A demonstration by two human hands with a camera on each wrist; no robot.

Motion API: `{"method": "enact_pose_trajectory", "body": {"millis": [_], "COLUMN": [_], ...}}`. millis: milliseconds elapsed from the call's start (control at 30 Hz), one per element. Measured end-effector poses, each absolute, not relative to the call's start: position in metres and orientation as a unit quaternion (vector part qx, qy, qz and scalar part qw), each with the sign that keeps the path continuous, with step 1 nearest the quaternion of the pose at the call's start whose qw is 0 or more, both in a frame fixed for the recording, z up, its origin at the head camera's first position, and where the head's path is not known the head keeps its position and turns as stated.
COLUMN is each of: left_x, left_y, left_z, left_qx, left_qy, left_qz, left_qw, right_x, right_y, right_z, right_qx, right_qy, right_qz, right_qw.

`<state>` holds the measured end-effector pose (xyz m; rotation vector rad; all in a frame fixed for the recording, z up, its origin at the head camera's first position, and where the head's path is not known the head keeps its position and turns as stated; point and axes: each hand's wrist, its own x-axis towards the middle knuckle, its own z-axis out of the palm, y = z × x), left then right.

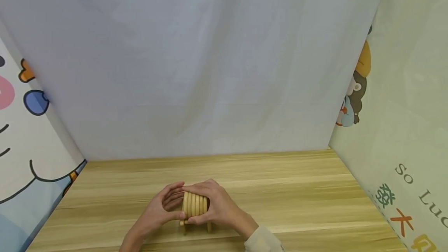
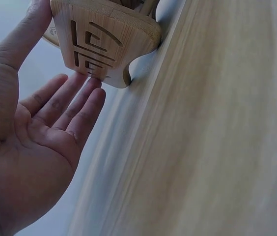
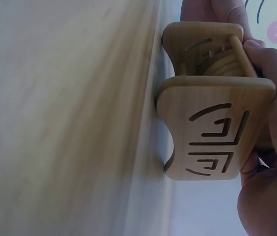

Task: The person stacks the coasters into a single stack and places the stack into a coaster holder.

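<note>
A row of round bamboo coasters [image 1: 195,205] stands on edge in a small bamboo holder [image 3: 178,98]. Fret-like slots are cut through the holder's end panels, and its feet rest on the table. My right hand [image 1: 222,207] grips the coasters from the right, thumb at the front and fingers over the back. From the left, my left hand [image 1: 159,211] holds the other end of the row between thumb and fingers. In the left wrist view, the fingers of my left hand [image 2: 35,132] reach past the slotted panel [image 2: 99,44]. Its thumb tip is cut off by the frame.
The wood-grain table [image 1: 280,189] spreads around the holder on all sides. A pale grey cloth wall [image 1: 210,69] rises at its back edge. Printed panels close in the left [image 1: 31,147] and the right [image 1: 395,127].
</note>
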<state>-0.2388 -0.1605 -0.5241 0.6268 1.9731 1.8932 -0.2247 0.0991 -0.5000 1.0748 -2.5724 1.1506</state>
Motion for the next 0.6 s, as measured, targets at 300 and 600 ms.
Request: {"method": "enact_pose_trajectory", "body": {"millis": [300, 600], "left_x": [-0.2384, -0.2384], "left_y": [-0.1607, -0.1605], "left_z": [-0.5243, -0.5221], "left_qx": [0.223, 0.217], "left_qy": [0.685, 0.696], "left_qz": [0.672, 0.662], "left_qw": [0.171, 0.175], "right_x": [-0.2212, -0.2223], "right_y": [0.1001, 0.1022], "right_z": [-0.4961, -0.4934], "right_qx": [0.342, 0.357], "right_qy": [-0.864, -0.877], "right_qz": [0.368, 0.316], "right_qw": [0.037, 0.056]}}
